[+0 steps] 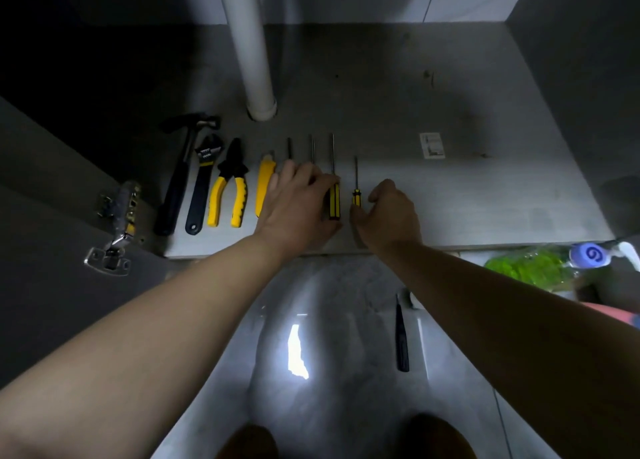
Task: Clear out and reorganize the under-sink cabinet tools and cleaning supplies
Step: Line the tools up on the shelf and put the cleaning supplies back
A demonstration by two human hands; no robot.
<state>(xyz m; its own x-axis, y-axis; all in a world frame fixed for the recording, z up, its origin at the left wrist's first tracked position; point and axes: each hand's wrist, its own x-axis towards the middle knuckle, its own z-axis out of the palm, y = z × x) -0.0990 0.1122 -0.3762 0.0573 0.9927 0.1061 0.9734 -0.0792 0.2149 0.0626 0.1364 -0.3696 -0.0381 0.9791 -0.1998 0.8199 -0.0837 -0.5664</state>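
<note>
Yellow-and-black-handled screwdrivers, rowed on grey cabinet floor: left hand fingers flat across handles, right hand fingers loosely curled, empty; a nudge likely rolls them askew.

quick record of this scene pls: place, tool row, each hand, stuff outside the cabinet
place: grey cabinet floor under white drain pipe
row, left to right: black-handled hammer; black adjustable wrench; yellow-and-black pliers; yellow utility knife; yellow-and-black striped screwdriver; small yellow-handled screwdriver
left hand: flat over two more screwdrivers
right hand: curled beside small screwdriver, grip unclear
outside: slim black tool on tiled floor
</note>
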